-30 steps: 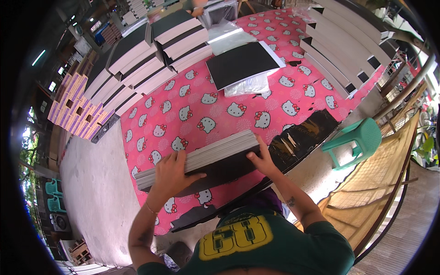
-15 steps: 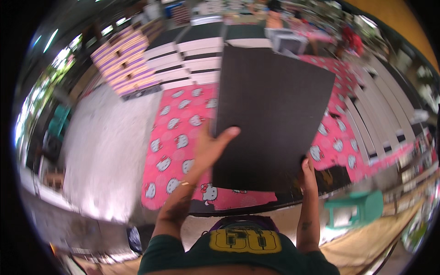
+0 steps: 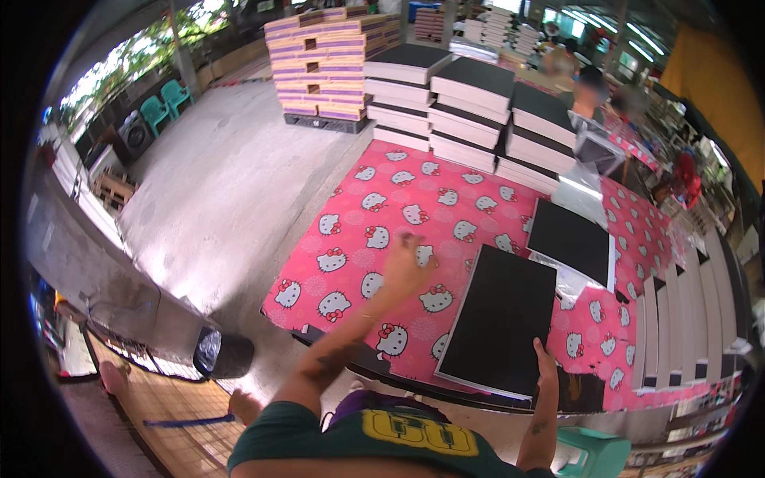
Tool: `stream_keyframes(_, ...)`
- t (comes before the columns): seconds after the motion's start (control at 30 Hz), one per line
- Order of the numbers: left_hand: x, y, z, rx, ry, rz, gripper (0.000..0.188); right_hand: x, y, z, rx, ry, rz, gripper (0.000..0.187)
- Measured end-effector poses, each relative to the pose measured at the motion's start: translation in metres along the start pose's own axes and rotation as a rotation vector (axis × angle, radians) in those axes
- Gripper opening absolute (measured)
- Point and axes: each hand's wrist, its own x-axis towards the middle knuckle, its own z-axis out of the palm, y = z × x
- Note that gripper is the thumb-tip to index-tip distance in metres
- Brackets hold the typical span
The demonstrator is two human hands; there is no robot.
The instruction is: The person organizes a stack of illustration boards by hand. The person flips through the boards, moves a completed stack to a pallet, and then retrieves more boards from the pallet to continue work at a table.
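A large black sheet (image 3: 500, 319) with a thin white margin lies near the front edge of the pink-covered table. My right hand (image 3: 547, 368) is at its near right edge, thumb up against it, the other fingers mostly hidden. Left of the sheet, my left hand (image 3: 408, 269) hovers over the pink patterned cover (image 3: 335, 259), fingers loosely bent and apart, with nothing in them. Beyond lies another black sheet (image 3: 572, 241) with white edges, partly on clear plastic (image 3: 580, 195).
Black-topped stacks of white paper (image 3: 470, 119) stand along the far side. Pale stacks (image 3: 677, 319) line the right side. A tall pile of wooden slats (image 3: 319, 72) rests on a black pallet behind. A dark bin (image 3: 227, 353) and green stool (image 3: 594, 452) flank the near table edge.
The black sheet has come down from a raised position onto the table. My left hand has let go of its left side and moved off it. The view has swung rightward across the scene.
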Motion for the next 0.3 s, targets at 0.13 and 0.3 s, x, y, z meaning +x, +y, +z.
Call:
stream_keyframes(0.13, -0.002, -0.083, -0.129, -0.010, 0.144, -0.098, 0.038, 0.001, -0.002, 0.001, -0.171, 0.056, 0.025, 0.067)
stream_keyframes(0.3, -0.072, -0.235, -0.235, 0.017, 0.046, -0.501, 0.047, 0.011, -0.014, 0.011, 0.037, -0.368, 0.060, 0.062)
